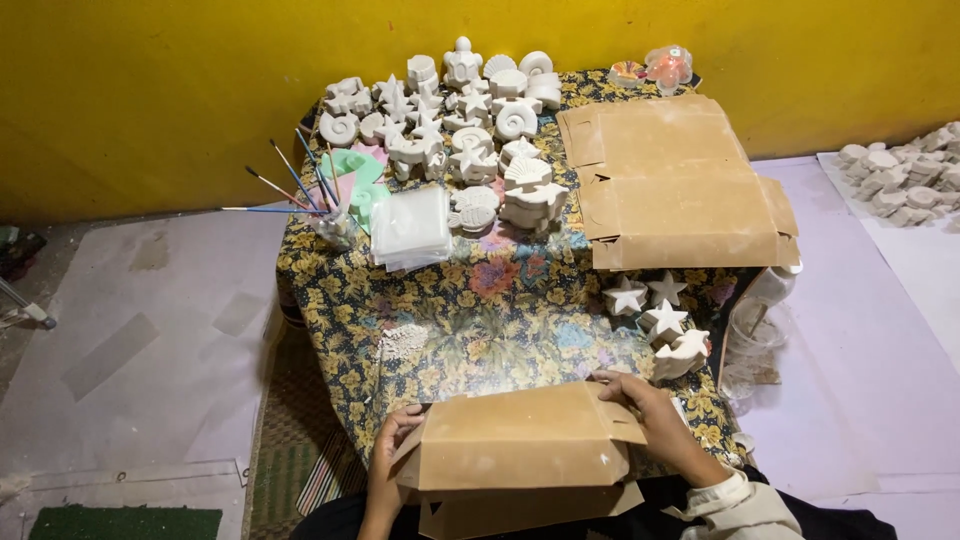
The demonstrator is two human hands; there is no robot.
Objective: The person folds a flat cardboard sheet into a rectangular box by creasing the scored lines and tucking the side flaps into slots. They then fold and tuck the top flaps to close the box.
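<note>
A person's left hand [385, 450] clamps the left edge of a flat brown cardboard box [520, 440], dusted with white powder, at the six o'clock edge of a low table [340, 300] draped in a floral cloth of yellow, blue and pink; the fingers curl round the cardboard's rim. To the hand's eleven o'clock, thin paintbrushes [290, 185] with blue handles fan out of a small clear cup, just beside pale green and pink moulds [358, 180] and a stack of translucent plastic sheets [410, 230]. A little heap of white powder [403, 340] lies on the cloth at twelve o'clock from the box. Matte white plaster figures [470, 120], shaped as shells, stars and spirals, crowd the far side of the table. At one o'clock lie two more unfolded cardboard blanks [680, 185], creased and dusty. The right hand [645, 405], cuffed in a cream sleeve, grips the box's upper right flap, fingers spread along the fold. Just beyond it, plaster stars [650, 305] sit close together. A further pile of white casts [905, 175] rests on pale sheeting at three o'clock.
</note>
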